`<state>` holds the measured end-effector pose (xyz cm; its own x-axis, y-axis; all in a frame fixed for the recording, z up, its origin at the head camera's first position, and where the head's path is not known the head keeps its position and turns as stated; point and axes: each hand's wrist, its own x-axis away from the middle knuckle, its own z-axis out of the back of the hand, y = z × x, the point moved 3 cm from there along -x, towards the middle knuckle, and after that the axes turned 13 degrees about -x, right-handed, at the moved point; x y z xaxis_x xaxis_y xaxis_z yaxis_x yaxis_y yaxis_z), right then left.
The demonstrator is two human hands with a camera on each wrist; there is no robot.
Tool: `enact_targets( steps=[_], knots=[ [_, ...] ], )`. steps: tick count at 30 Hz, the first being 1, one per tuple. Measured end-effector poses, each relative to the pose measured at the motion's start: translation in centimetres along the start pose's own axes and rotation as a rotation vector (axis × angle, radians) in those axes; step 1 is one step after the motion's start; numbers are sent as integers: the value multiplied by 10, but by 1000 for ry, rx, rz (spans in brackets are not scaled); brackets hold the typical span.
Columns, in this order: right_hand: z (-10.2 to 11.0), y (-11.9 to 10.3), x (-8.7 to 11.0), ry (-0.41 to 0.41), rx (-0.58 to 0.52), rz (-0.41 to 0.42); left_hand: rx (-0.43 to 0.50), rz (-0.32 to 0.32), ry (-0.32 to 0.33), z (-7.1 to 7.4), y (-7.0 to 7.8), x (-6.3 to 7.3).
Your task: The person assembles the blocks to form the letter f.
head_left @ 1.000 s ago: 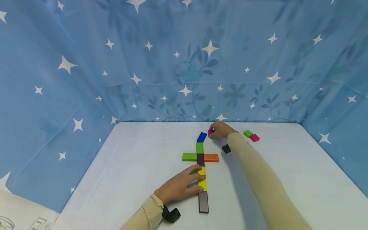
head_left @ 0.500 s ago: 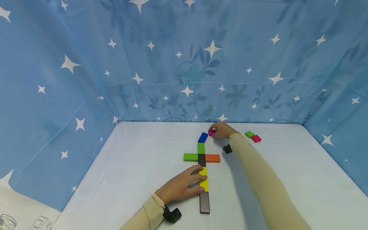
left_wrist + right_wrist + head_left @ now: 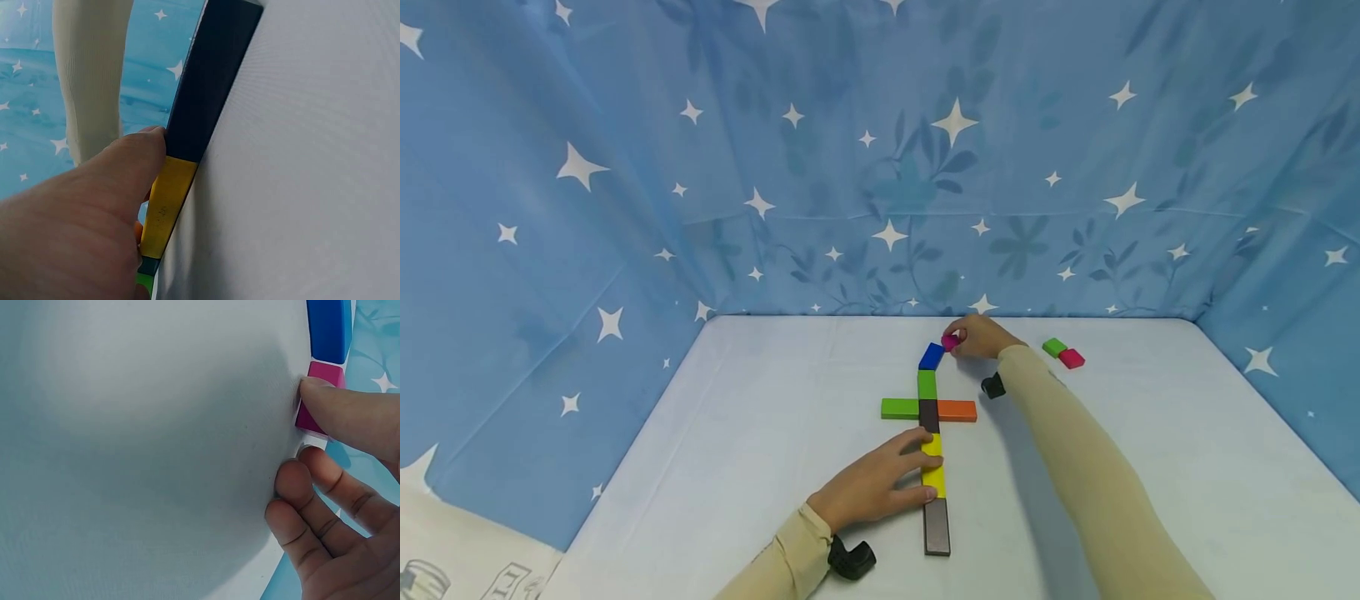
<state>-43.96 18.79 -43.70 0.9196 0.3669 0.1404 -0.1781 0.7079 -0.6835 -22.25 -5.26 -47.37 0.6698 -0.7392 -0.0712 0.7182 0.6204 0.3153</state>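
Note:
My right hand (image 3: 981,337) pinches a small magenta block (image 3: 950,342) at the far side of the table. In the right wrist view the thumb lies on that block, and its end meets the end of a blue block (image 3: 327,331). My left hand (image 3: 872,479) rests with spread fingers on the yellow part (image 3: 933,479) of a straight row of blocks. A grey block (image 3: 936,527) forms the near end of that row. Beyond the yellow come a dark brown block (image 3: 928,416) and a green block (image 3: 927,384), then the blue one, set at a slant.
A longer green block (image 3: 899,408) and an orange block (image 3: 957,411) stick out left and right from the brown one. Small green (image 3: 1054,347) and red (image 3: 1072,358) blocks lie at the far right. Blue star-patterned cloth (image 3: 820,167) surrounds the white table (image 3: 760,417).
My right hand has brought the magenta block leftward against the blue block's far end, closing the small gap between them. The left hand stays on the yellow blocks. The head view has shifted slightly.

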Motion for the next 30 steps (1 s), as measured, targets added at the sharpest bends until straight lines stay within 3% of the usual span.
enact_targets(
  steps=[26,30],
  knots=[
    [-1,6,-3,0,4,-3,-7,-9,-3,1,1,0],
    [3,12,-5,-7,-20,-34,-5,4,-6,1,0,0]
  ],
)
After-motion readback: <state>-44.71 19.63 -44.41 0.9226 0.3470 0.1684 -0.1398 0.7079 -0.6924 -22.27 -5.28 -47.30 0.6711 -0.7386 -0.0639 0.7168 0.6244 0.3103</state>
